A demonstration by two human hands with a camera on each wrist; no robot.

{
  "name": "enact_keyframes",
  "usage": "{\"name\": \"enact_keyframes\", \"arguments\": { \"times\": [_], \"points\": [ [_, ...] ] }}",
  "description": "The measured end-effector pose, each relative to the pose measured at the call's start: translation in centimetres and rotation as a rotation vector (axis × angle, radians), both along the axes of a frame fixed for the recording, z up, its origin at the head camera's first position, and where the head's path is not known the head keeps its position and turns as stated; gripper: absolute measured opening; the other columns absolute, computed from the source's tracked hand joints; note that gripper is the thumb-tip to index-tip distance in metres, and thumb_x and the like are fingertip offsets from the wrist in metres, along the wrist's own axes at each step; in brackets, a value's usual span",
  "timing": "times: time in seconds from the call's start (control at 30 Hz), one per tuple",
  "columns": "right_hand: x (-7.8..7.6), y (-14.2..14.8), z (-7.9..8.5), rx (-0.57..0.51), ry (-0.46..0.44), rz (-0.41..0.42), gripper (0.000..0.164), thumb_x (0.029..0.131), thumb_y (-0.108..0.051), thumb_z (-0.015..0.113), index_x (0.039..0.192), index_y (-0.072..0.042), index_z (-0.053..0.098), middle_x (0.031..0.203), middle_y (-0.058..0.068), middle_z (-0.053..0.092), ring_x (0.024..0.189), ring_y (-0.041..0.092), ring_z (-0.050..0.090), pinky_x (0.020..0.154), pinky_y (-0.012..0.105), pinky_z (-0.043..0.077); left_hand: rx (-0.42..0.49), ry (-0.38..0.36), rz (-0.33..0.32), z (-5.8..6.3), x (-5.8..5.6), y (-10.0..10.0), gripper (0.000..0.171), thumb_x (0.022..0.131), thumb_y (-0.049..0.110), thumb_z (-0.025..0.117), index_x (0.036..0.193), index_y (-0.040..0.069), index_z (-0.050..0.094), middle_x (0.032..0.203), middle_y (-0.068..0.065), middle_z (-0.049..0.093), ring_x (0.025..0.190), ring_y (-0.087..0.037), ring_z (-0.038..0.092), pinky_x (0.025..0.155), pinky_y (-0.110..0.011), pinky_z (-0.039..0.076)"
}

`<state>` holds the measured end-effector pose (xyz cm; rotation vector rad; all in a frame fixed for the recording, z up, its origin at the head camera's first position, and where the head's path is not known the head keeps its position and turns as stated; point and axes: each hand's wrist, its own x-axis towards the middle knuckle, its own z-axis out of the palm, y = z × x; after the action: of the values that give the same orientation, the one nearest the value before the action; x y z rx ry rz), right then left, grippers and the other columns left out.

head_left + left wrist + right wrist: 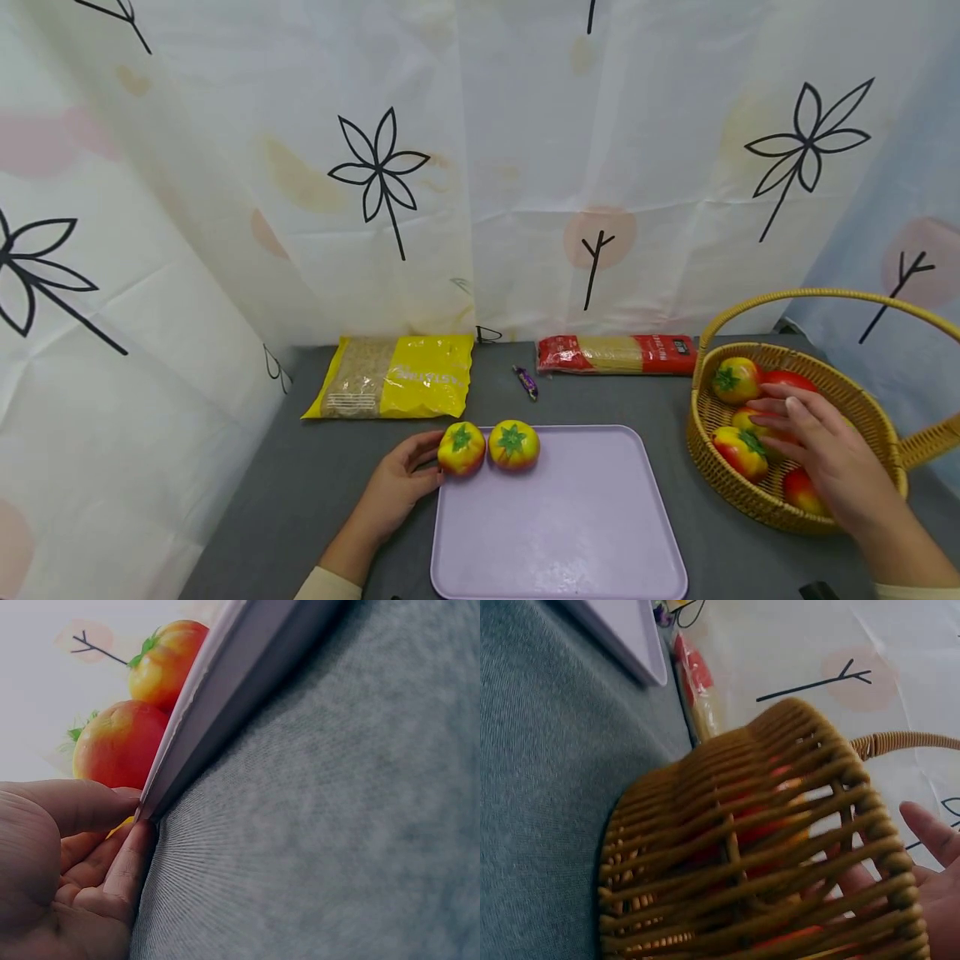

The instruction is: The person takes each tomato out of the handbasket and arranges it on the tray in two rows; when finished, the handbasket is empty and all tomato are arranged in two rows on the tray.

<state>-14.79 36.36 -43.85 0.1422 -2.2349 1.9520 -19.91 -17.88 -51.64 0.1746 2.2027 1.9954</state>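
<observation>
My left hand (pixel 399 489) pinches the left rim of a lilac tray (pixel 558 525) near its far corner; in the left wrist view the thumb (pixel 90 804) lies against the rim. Right beside the fingers sits a yellow-red tomato (pixel 461 451) with green leaves, and a second tomato (pixel 514 447) stands close to it on the tray. My right hand (pixel 836 454) reaches into a wicker basket (pixel 717 483), fingers loosely extended over several tomatoes. One tomato (pixel 738 380) lies at the basket's far side. Whether the right fingers touch any fruit is unclear.
Behind the tray lie a yellow bag (pixel 427 379), a small purple-wrapped sweet (pixel 526 382) and a red pack of noodles (pixel 611 354). The basket's tall handle (pixel 832 293) arches over the fruit. A patterned cloth (pixel 510 167) hangs at the back.
</observation>
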Motion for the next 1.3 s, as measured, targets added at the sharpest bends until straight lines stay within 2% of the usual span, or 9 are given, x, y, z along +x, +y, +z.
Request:
{"name": "enact_keyframes", "arguments": {
  "times": [0.13, 0.23, 0.4, 0.47, 0.63, 0.83, 0.97, 1.2, 1.3],
  "points": [
    [-0.2, 0.5, 0.0, 0.040, -0.049, 0.035, 0.030, 0.120, -0.016, 0.039, 0.140, -0.029, 0.057, 0.127, -0.020, 0.065, 0.112, -0.004, 0.064, 0.083, 0.015, 0.056, 0.014, -0.004, 0.000, 0.1, 0.0, -0.1, 0.059, 0.094, -0.010, 0.076, 0.150, -0.006, 0.058, 0.152, -0.023, 0.058, 0.140, -0.042, 0.056, 0.103, -0.037, 0.057],
    [-0.6, 0.6, 0.3, 0.207, -0.142, 0.053, 0.033, 0.121, -0.025, 0.036, 0.149, -0.019, 0.052, 0.132, -0.016, 0.063, 0.112, -0.004, 0.063, 0.083, 0.018, 0.056, 0.011, -0.003, -0.004, 0.0, 0.0, -0.1, 0.059, 0.094, -0.010, 0.076, 0.150, -0.005, 0.057, 0.152, -0.023, 0.057, 0.140, -0.042, 0.055, 0.103, -0.037, 0.057],
    [-1.0, 0.1, 0.5, 0.411, -0.267, 0.118, 0.057, 0.120, -0.036, 0.035, 0.162, 0.004, 0.033, 0.154, 0.027, 0.049, 0.134, 0.037, 0.054, 0.099, 0.064, 0.056, -0.004, 0.001, -0.015, -0.1, -0.2, 0.0, 0.058, 0.095, -0.008, 0.075, 0.150, -0.005, 0.058, 0.152, -0.023, 0.058, 0.141, -0.042, 0.055, 0.104, -0.036, 0.056],
    [-1.0, -0.1, 0.4, 0.460, -0.272, 0.143, 0.060, 0.120, -0.035, 0.039, 0.162, 0.006, 0.032, 0.157, 0.036, 0.041, 0.136, 0.052, 0.045, 0.098, 0.072, 0.051, -0.004, 0.002, -0.018, -0.2, -0.2, 0.0, 0.058, 0.095, -0.008, 0.075, 0.150, -0.004, 0.058, 0.152, -0.022, 0.058, 0.140, -0.042, 0.055, 0.104, -0.036, 0.056],
    [-0.9, -0.1, 0.1, 0.482, -0.269, 0.145, 0.060, 0.117, -0.033, 0.049, 0.163, 0.004, 0.035, 0.159, 0.035, 0.037, 0.137, 0.054, 0.038, 0.096, 0.055, 0.052, 0.000, -0.001, -0.014, -0.2, -0.3, 0.0, 0.058, 0.095, -0.008, 0.076, 0.150, -0.004, 0.058, 0.152, -0.021, 0.058, 0.141, -0.041, 0.055, 0.104, -0.036, 0.056],
    [-0.7, 0.1, -0.4, 0.316, -0.306, 0.111, 0.064, 0.112, -0.029, 0.062, 0.167, -0.014, 0.031, 0.165, 0.035, 0.019, 0.140, 0.058, 0.027, 0.086, 0.024, 0.054, 0.008, -0.007, -0.013, -0.1, -0.2, 0.0, 0.059, 0.094, -0.009, 0.076, 0.150, -0.005, 0.057, 0.152, -0.023, 0.058, 0.141, -0.042, 0.055, 0.103, -0.035, 0.056],
    [-0.6, 0.2, -0.9, 0.272, -0.254, 0.107, 0.069, 0.108, -0.016, 0.070, 0.163, -0.023, 0.030, 0.162, 0.032, 0.020, 0.134, 0.049, 0.035, 0.085, 0.024, 0.058, 0.019, -0.013, -0.015, 0.2, 0.0, 0.0, 0.059, 0.095, -0.009, 0.076, 0.150, -0.007, 0.056, 0.151, -0.025, 0.058, 0.140, -0.042, 0.056, 0.103, -0.035, 0.057],
    [-0.4, 0.2, -1.6, 0.269, -0.112, 0.080, 0.076, 0.099, 0.006, 0.072, 0.147, -0.023, 0.021, 0.146, 0.014, 0.038, 0.109, -0.003, 0.055, 0.082, 0.026, 0.061, 0.038, -0.016, -0.017, 0.3, 0.2, 0.0, 0.059, 0.095, -0.010, 0.075, 0.150, -0.008, 0.056, 0.151, -0.025, 0.057, 0.140, -0.042, 0.055, 0.103, -0.035, 0.057],
    [-0.3, -0.1, -1.3, 0.286, -0.128, 0.054, 0.073, 0.101, 0.001, 0.073, 0.147, -0.025, 0.022, 0.148, 0.018, 0.037, 0.111, 0.004, 0.052, 0.081, 0.026, 0.061, 0.039, -0.017, -0.016, 0.3, 0.1, 0.0, 0.059, 0.094, -0.010, 0.076, 0.150, -0.007, 0.056, 0.151, -0.025, 0.058, 0.140, -0.042, 0.055, 0.103, -0.035, 0.057]
  ]
}}
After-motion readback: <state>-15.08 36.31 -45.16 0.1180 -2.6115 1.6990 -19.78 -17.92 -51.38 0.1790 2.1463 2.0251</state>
